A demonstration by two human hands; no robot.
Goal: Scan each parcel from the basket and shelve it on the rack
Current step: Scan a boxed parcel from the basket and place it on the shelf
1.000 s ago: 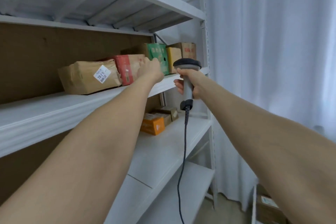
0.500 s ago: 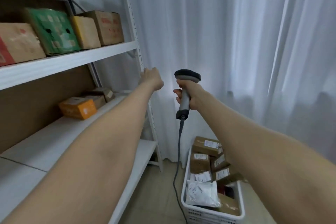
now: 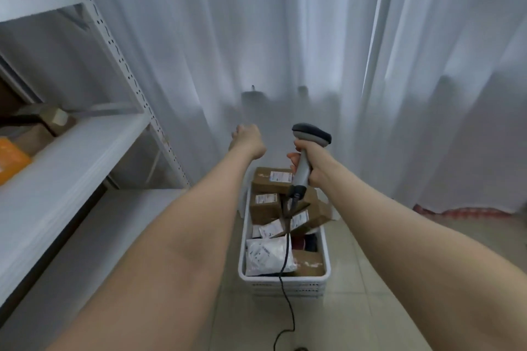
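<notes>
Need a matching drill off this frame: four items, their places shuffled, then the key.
Items
1. barcode scanner
2. white poly mailer
3. orange box
4. left hand

Places
A. on the rack shelf, at the view's left edge
B. raised in mid-air, no parcel seen in it
C. gripped by the right hand
D. lying in the white basket, at its near end

Pairs: 1-C, 2-D, 3-A, 4-B
</notes>
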